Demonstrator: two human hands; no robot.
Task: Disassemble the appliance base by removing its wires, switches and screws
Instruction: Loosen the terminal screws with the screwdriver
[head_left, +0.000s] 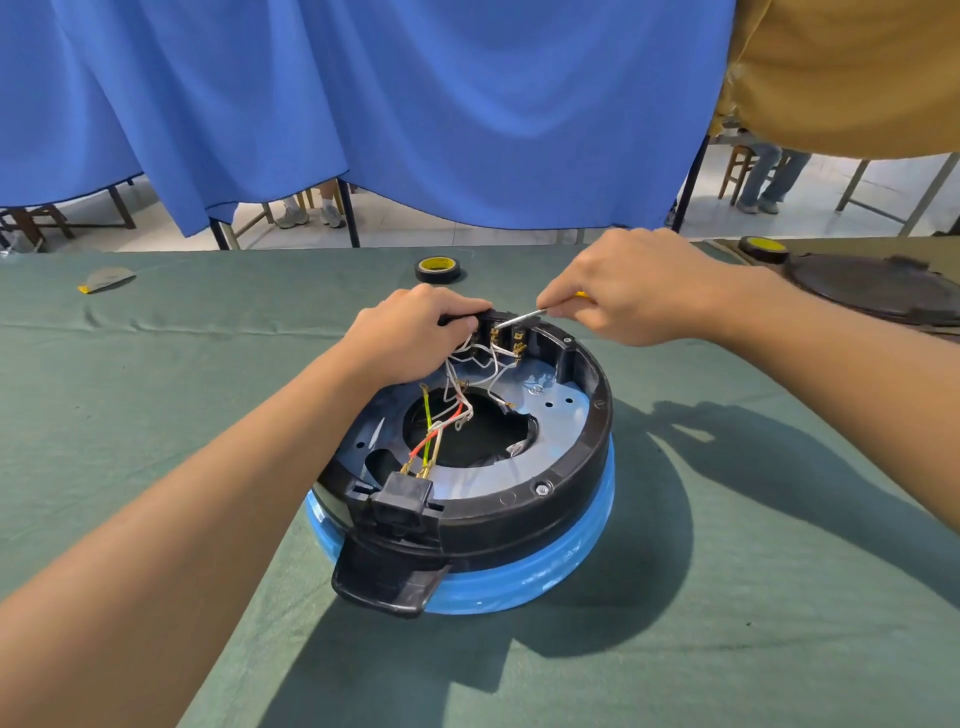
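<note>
Appliance base (519, 519), one screwdriver (522, 317) (two tape rolls (439, 269) (763, 248))

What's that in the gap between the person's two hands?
In the head view, the metal shaft of the screwdriver, pinched by the right hand, reaches toward the switches on the far rim of the appliance base, which the left hand grips.

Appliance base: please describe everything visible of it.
The appliance base is round: black plastic rim on a blue body, open side up on the green cloth. Inside: a bluish metal plate with a middle hole, white, red and yellow-green wires, a black socket at the near edge. The left hand grips its far rim, where a screwdriver pokes in.
</note>
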